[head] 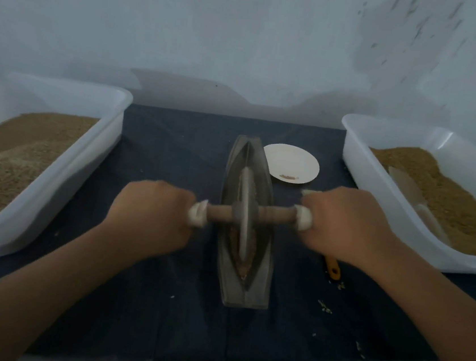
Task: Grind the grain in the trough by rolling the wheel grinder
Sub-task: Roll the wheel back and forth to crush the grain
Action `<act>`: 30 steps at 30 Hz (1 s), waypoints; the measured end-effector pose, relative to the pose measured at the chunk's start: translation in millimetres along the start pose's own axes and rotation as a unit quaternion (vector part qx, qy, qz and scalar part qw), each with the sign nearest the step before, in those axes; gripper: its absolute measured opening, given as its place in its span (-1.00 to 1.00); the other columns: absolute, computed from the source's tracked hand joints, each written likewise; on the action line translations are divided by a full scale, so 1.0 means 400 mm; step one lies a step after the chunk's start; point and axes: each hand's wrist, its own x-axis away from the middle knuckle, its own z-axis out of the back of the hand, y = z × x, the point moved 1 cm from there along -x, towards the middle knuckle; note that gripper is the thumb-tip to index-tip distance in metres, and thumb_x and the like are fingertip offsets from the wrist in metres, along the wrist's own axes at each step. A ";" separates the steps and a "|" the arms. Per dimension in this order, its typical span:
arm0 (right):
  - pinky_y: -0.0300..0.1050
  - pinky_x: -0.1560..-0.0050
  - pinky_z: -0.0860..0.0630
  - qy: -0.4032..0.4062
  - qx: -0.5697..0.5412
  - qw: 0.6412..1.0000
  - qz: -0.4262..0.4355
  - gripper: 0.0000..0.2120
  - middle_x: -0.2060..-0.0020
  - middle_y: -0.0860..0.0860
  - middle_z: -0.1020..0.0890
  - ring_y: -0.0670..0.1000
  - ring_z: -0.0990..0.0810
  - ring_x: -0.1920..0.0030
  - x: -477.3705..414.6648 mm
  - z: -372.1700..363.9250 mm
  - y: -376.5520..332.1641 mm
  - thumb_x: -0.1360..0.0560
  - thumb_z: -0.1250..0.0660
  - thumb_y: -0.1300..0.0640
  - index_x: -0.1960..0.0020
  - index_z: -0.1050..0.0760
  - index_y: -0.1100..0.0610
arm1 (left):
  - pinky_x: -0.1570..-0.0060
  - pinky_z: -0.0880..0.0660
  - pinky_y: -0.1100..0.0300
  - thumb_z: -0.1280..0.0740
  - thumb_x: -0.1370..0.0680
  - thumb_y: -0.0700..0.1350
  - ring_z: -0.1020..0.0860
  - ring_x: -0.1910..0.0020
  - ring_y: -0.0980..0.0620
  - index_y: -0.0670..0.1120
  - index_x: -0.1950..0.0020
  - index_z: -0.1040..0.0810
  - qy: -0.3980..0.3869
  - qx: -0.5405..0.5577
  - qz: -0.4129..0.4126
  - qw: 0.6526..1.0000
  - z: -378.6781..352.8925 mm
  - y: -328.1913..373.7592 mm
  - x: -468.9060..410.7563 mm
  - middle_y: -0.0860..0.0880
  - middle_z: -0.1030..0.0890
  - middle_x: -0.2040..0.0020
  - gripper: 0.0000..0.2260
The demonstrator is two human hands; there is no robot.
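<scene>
A dark boat-shaped trough (254, 289) lies lengthwise on the dark cloth in the middle of the table. Brown grain (243, 265) lines its groove. The wheel grinder (244, 213) stands upright in the groove near the trough's middle, its wooden axle crossing left to right. My left hand (152, 215) grips the left end of the axle over a white wrap. My right hand (344, 222) grips the right end the same way. Both hands are slightly blurred.
A white tub (92, 149) of grain stands at the left. A second white tub (360, 164) at the right holds grain and a pale scoop (413, 197). A small white plate (292, 160) sits right of the trough's far end. A yellow-handled tool (332, 269) lies under my right wrist.
</scene>
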 end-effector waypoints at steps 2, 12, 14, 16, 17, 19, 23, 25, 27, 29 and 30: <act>-0.20 0.54 -0.37 -0.007 0.001 1.000 0.000 -0.72 0.57 -0.17 -0.36 -0.20 -0.36 0.54 0.002 -0.005 0.003 -0.35 -0.16 -0.28 0.40 -0.37 -0.13 | 0.45 -0.07 0.30 -0.29 -0.39 0.22 -0.14 0.57 0.06 0.07 0.41 -0.17 0.011 -0.005 -0.007 1.000 -0.006 -0.004 0.000 0.13 -0.20 0.52 -0.62; -0.06 0.31 -0.55 -0.093 0.035 0.982 -0.160 -0.68 0.39 -0.10 -0.53 -0.05 -0.52 0.36 -0.148 -0.087 0.045 -0.51 -0.30 -0.21 0.33 -0.40 -0.07 | 0.24 -0.46 0.11 -0.31 -0.49 0.16 -0.57 0.26 -0.10 0.03 0.31 -0.43 -0.098 -0.005 0.052 0.994 0.026 0.012 -0.218 0.05 -0.53 0.28 -0.73; -0.17 0.48 -0.40 -0.033 0.046 0.994 -0.096 -0.67 0.53 -0.14 -0.41 -0.16 -0.39 0.50 -0.072 -0.056 0.021 -0.43 -0.30 -0.20 0.42 -0.36 -0.09 | 0.33 -0.36 0.15 -0.30 -0.45 0.17 -0.50 0.35 -0.03 0.05 0.33 -0.41 -0.104 -0.004 0.023 0.994 0.025 0.006 -0.128 0.09 -0.48 0.35 -0.74; -0.27 0.57 -0.24 0.014 0.038 0.999 -0.030 -0.64 0.60 -0.18 -0.26 -0.24 -0.24 0.57 0.000 -0.025 0.003 -0.33 -0.31 -0.23 0.46 -0.22 -0.13 | 0.43 -0.23 0.22 -0.28 -0.40 0.18 -0.40 0.48 0.06 0.06 0.38 -0.38 -0.085 0.012 0.009 0.996 0.027 0.005 -0.046 0.11 -0.42 0.45 -0.73; -0.27 0.58 -0.26 0.010 0.034 0.999 -0.019 -0.65 0.60 -0.20 -0.25 -0.25 -0.23 0.57 0.015 -0.021 0.007 -0.31 -0.32 -0.25 0.45 -0.23 -0.13 | 0.45 -0.18 0.25 -0.28 -0.39 0.19 -0.36 0.51 0.10 0.07 0.40 -0.36 -0.073 0.022 0.007 0.997 0.021 0.004 -0.029 0.12 -0.40 0.48 -0.72; -0.20 0.50 -0.41 -0.025 0.049 0.997 -0.045 -0.68 0.55 -0.18 -0.38 -0.20 -0.35 0.53 -0.011 -0.030 0.015 -0.39 -0.32 -0.26 0.39 -0.37 -0.10 | 0.45 -0.13 0.26 -0.27 -0.42 0.20 -0.31 0.52 0.11 0.06 0.39 -0.36 -0.064 0.014 0.022 0.998 0.005 0.005 -0.047 0.12 -0.39 0.47 -0.71; -0.08 0.30 -0.48 -0.035 0.060 0.990 -0.124 -0.66 0.36 -0.07 -0.54 -0.01 -0.51 0.34 -0.165 -0.067 0.030 -0.55 -0.31 -0.22 0.28 -0.39 -0.06 | 0.34 -0.35 0.16 -0.32 -0.48 0.17 -0.38 0.43 0.01 0.01 0.34 -0.43 -0.081 -0.004 0.094 0.992 -0.026 -0.002 -0.213 0.08 -0.45 0.37 -0.70; -0.04 0.23 -0.54 -0.048 0.056 0.987 -0.143 -0.69 0.32 -0.04 -0.55 0.04 -0.54 0.29 -0.208 -0.074 0.038 -0.56 -0.32 -0.19 0.27 -0.41 -0.05 | 0.26 -0.43 0.11 -0.34 -0.48 0.16 -0.46 0.35 -0.06 0.00 0.33 -0.42 -0.086 -0.003 0.097 0.992 -0.020 -0.003 -0.267 0.06 -0.45 0.34 -0.70; -0.07 0.29 -0.46 -0.077 0.052 0.985 -0.145 -0.69 0.36 -0.07 -0.51 -0.01 -0.49 0.33 -0.193 -0.068 0.041 -0.55 -0.31 -0.16 0.29 -0.42 -0.05 | 0.23 -0.45 0.10 -0.34 -0.49 0.15 -0.50 0.29 -0.07 0.02 0.30 -0.43 -0.105 0.000 0.084 0.991 -0.006 0.001 -0.253 0.07 -0.47 0.31 -0.72; -0.11 0.37 -0.43 -0.084 0.031 0.989 -0.117 -0.71 0.43 -0.11 -0.49 -0.08 -0.47 0.40 -0.128 -0.053 0.034 -0.51 -0.28 -0.16 0.32 -0.43 -0.07 | 0.28 -0.40 0.12 -0.30 -0.48 0.16 -0.48 0.32 -0.05 0.05 0.30 -0.41 -0.109 0.005 0.061 0.992 0.001 0.001 -0.178 0.10 -0.44 0.34 -0.74; -0.11 0.42 -0.46 -0.062 0.029 0.994 -0.088 -0.72 0.48 -0.13 -0.47 -0.11 -0.46 0.45 -0.085 -0.043 0.025 -0.46 -0.24 -0.19 0.35 -0.42 -0.08 | 0.33 -0.35 0.14 -0.29 -0.46 0.18 -0.45 0.36 -0.03 0.06 0.32 -0.39 -0.095 -0.002 0.043 0.995 0.004 0.002 -0.124 0.11 -0.42 0.37 -0.73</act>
